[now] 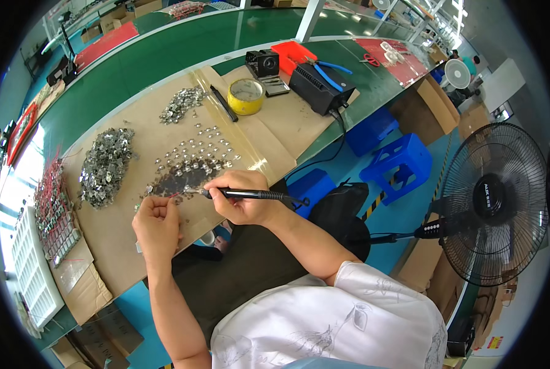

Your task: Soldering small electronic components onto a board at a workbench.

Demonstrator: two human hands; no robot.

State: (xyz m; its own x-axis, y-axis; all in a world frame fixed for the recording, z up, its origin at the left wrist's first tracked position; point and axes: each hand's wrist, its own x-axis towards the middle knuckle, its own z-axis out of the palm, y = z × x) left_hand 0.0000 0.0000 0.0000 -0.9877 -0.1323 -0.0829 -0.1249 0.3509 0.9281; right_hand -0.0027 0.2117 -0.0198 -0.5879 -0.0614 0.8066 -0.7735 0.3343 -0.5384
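Observation:
My right hand [241, 195] is closed around the black handle of a soldering iron [250, 194], its tip pointing left over a dark scorched patch [175, 174] on the cardboard. Close to that tip, my left hand [156, 226] pinches a thin red wire [174, 196]; whatever is joined to its end is too small to make out. Beyond both hands, small shiny metal pieces [196, 147] lie spread in loose rows. A big heap of metal clips [107, 165] sits to the left, with a smaller heap [182, 106] farther back.
Red-wired parts [56, 209] and a white slotted tray [35, 270] lie at far left. Behind are a black pen [224, 103], a yellow tape roll [246, 97], a black soldering station [320, 87] and blue-handled pliers [331, 72]. Blue stools [399, 165] and a fan [494, 203] stand right.

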